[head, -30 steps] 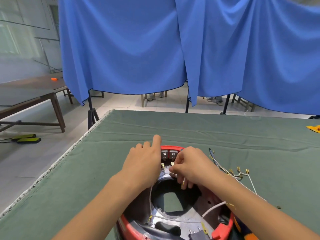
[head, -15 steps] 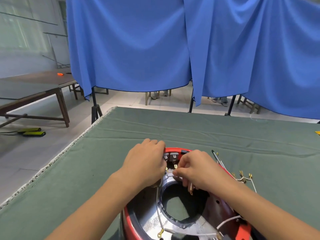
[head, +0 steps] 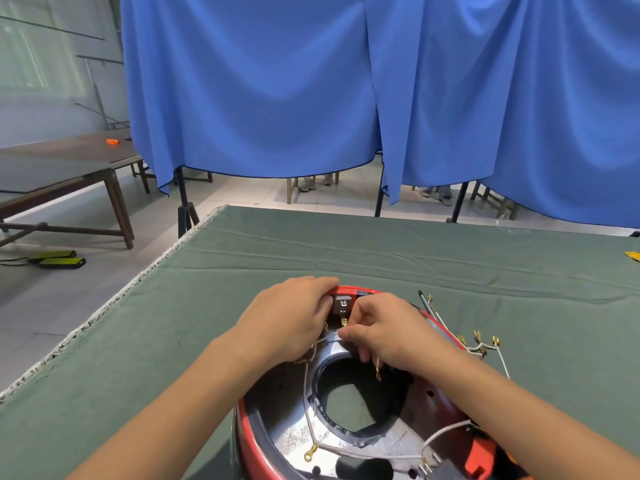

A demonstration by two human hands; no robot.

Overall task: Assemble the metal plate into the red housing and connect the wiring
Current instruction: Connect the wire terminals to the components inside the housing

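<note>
Pinching white wire [head: 329, 340] crosswise, right hand [head: 388, 332], red housing [head: 251, 441] far rim.

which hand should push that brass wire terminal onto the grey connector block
Right hand: it already pinches the white wire by the brass terminal, just below the grey block. Left hand grips the red housing rim, steadying it.

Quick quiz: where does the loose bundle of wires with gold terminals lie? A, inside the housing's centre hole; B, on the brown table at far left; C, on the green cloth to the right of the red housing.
C: the loose wire bundle lies on the green cloth, right of the red housing.
</note>
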